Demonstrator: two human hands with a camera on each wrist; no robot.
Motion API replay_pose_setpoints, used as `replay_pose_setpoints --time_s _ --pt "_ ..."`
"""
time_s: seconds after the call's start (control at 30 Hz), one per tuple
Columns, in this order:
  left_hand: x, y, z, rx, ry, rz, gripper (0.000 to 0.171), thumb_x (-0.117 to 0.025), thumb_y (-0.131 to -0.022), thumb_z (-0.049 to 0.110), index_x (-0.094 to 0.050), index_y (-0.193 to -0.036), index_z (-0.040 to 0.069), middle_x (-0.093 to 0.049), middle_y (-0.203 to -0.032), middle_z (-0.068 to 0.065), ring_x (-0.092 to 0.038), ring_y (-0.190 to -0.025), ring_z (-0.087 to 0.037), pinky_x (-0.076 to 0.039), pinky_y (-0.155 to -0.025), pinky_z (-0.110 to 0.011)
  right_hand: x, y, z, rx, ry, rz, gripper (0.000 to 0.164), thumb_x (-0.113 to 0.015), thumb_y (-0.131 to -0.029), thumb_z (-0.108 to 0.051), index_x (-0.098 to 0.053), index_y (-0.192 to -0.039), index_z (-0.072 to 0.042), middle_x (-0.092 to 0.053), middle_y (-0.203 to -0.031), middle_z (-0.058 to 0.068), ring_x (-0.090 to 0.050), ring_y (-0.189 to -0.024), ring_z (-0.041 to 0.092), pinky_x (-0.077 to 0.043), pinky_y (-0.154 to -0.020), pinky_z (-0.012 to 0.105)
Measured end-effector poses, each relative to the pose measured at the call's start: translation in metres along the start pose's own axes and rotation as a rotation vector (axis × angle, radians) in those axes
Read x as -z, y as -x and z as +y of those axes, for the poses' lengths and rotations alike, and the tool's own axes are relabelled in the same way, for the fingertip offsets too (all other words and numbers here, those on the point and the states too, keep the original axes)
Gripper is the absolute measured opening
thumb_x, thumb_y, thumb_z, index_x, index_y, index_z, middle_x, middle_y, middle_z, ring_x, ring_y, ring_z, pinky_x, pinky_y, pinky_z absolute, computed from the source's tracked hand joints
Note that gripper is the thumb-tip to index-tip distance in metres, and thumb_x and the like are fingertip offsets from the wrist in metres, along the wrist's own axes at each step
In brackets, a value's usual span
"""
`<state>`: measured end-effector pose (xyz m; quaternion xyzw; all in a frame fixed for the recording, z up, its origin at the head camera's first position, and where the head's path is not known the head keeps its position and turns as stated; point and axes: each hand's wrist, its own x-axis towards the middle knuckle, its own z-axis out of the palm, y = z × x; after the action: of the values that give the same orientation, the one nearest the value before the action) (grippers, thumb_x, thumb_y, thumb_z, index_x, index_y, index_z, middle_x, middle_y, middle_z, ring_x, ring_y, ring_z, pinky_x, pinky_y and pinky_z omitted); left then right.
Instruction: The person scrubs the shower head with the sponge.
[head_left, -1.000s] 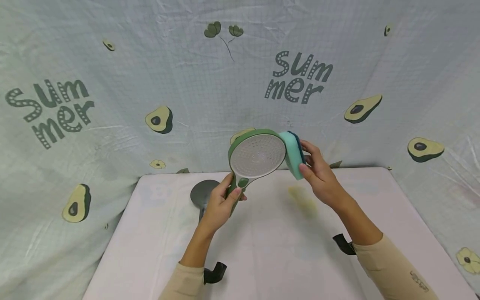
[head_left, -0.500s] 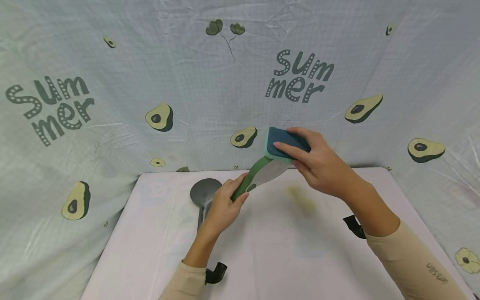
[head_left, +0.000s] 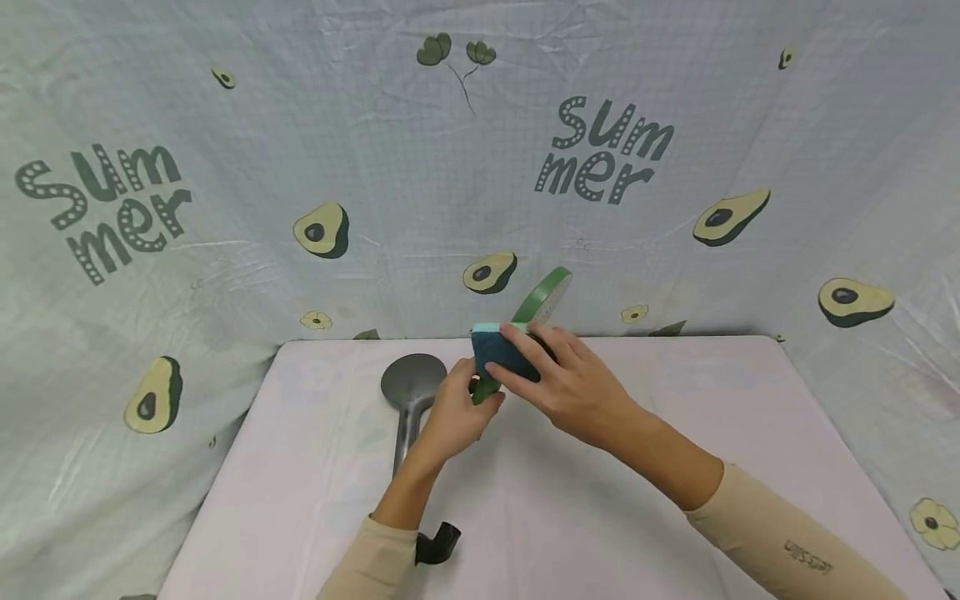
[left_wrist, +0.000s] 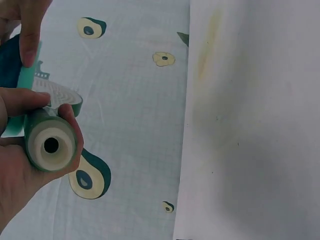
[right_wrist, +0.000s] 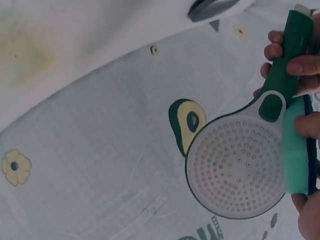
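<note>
Shower head (head_left: 539, 297) slants up rightward from left hand (head_left: 459, 412), which grips its handle (right_wrist: 291, 50); right hand (head_left: 581, 387) pinches sponge (head_left: 495, 350) against its side, just beside left hand.

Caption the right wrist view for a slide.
Left hand grips a shower head by its handle; right hand holds a sponge alongside.

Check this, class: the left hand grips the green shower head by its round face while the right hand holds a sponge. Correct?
No: the left hand grips the shower head by its handle, not its round face, as the right wrist view shows. The right hand holds a sponge.
</note>
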<state>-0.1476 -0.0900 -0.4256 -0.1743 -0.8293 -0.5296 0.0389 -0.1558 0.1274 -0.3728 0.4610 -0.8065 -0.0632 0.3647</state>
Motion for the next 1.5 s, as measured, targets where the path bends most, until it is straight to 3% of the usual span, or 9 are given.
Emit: replay_pose_setpoints --time_s 0.2,0.4,0.5,0.57,0.73,0.93,1.17,1.33,1.5 --pt "0.000 -0.001 0.001 0.007 0.036 -0.009 0.060 -0.073 -0.091 0.004 -0.053 -0.148 0.003 -0.060 -0.115 -0.017 -0.061 -0.097 -0.026 -0.056 -0.076 -0.032 0.013 -0.002 0.021 -0.171 -0.099 0.030 0.067 -0.082 -0.086 -0.011 -0.058 -0.146 -0.029 -0.041 -0.155 0.024 -0.047 -0.128 0.045 -0.053 -0.098 0.054" --pt "-0.002 0.002 -0.002 0.003 0.079 0.014 0.061 -0.076 -0.090 -0.001 -0.055 -0.147 0.005 -0.061 -0.112 -0.016 -0.064 -0.093 -0.025 -0.056 -0.074 -0.028 0.025 0.003 0.066 -0.555 -0.599 0.003 0.053 -0.065 -0.101 -0.012 -0.053 -0.152 -0.023 -0.035 -0.161 0.022 -0.039 -0.140 0.047 -0.043 -0.105 0.065" --pt "-0.003 0.003 -0.004 0.008 0.099 0.022 0.061 -0.077 -0.088 -0.001 -0.057 -0.146 0.007 -0.061 -0.111 -0.016 -0.065 -0.091 -0.023 -0.056 -0.073 -0.026 0.024 0.009 0.077 -0.657 -0.707 -0.020 0.052 -0.061 -0.104 -0.012 -0.050 -0.154 -0.021 -0.033 -0.162 0.020 -0.037 -0.145 0.044 -0.042 -0.106 0.065" --pt "-0.003 0.003 -0.005 0.023 0.112 0.033 0.062 -0.078 -0.087 -0.001 -0.058 -0.145 0.008 -0.062 -0.110 -0.015 -0.065 -0.089 -0.021 -0.056 -0.071 -0.024 0.021 0.012 0.075 -0.623 -0.647 0.007 0.053 -0.064 -0.102 -0.011 -0.052 -0.153 -0.021 -0.033 -0.161 0.022 -0.037 -0.144 0.046 -0.043 -0.104 0.066" --pt "-0.004 0.001 -0.006 0.043 0.111 0.072 0.061 -0.080 -0.086 0.001 -0.060 -0.144 0.007 -0.062 -0.109 -0.016 -0.066 -0.090 -0.022 -0.056 -0.072 -0.024 0.015 0.007 0.047 -0.392 -0.323 0.116 0.057 -0.074 -0.093 -0.010 -0.060 -0.146 -0.024 -0.037 -0.156 0.029 -0.041 -0.134 0.051 -0.046 -0.101 0.064" --pt "-0.009 -0.001 -0.006 0.021 0.171 0.109 0.052 -0.076 -0.089 0.003 -0.062 -0.140 0.003 -0.062 -0.115 -0.018 -0.063 -0.101 -0.025 -0.058 -0.083 -0.034 -0.007 0.000 -0.002 -0.201 -0.084 0.104 0.058 -0.081 -0.086 -0.010 -0.067 -0.139 -0.028 -0.048 -0.148 0.024 -0.051 -0.121 0.042 -0.052 -0.099 0.050" --pt "-0.009 -0.002 0.000 0.051 0.391 0.070 0.039 -0.059 -0.094 -0.008 -0.054 -0.132 -0.004 -0.062 -0.107 -0.025 -0.065 -0.074 -0.019 -0.059 -0.067 -0.027 -0.019 0.008 -0.032 -0.226 -0.227 0.075 0.058 -0.080 -0.090 -0.018 -0.061 -0.144 -0.027 -0.047 -0.148 0.026 -0.051 -0.125 0.041 -0.051 -0.104 0.049" --pt "-0.009 0.000 -0.003 0.088 0.464 0.065 0.038 -0.051 -0.098 -0.001 -0.046 -0.136 -0.002 -0.055 -0.104 -0.016 -0.058 -0.066 -0.015 -0.053 -0.060 -0.024 -0.010 0.011 -0.027 -0.248 -0.372 0.107 0.040 -0.058 -0.107 -0.029 -0.058 -0.147 -0.026 -0.040 -0.153 0.027 -0.045 -0.133 0.043 -0.051 -0.102 0.054" --pt "-0.009 0.001 -0.007 0.119 0.498 0.085 0.041 -0.052 -0.106 0.019 -0.043 -0.145 0.010 -0.055 -0.095 -0.010 -0.056 -0.059 -0.013 -0.052 -0.053 -0.023 0.004 0.015 -0.011 -0.275 -0.395 0.226 0.039 -0.047 -0.110 -0.036 -0.061 -0.144 -0.021 -0.041 -0.150 0.031 -0.044 -0.133 0.047 -0.052 -0.095 0.060"
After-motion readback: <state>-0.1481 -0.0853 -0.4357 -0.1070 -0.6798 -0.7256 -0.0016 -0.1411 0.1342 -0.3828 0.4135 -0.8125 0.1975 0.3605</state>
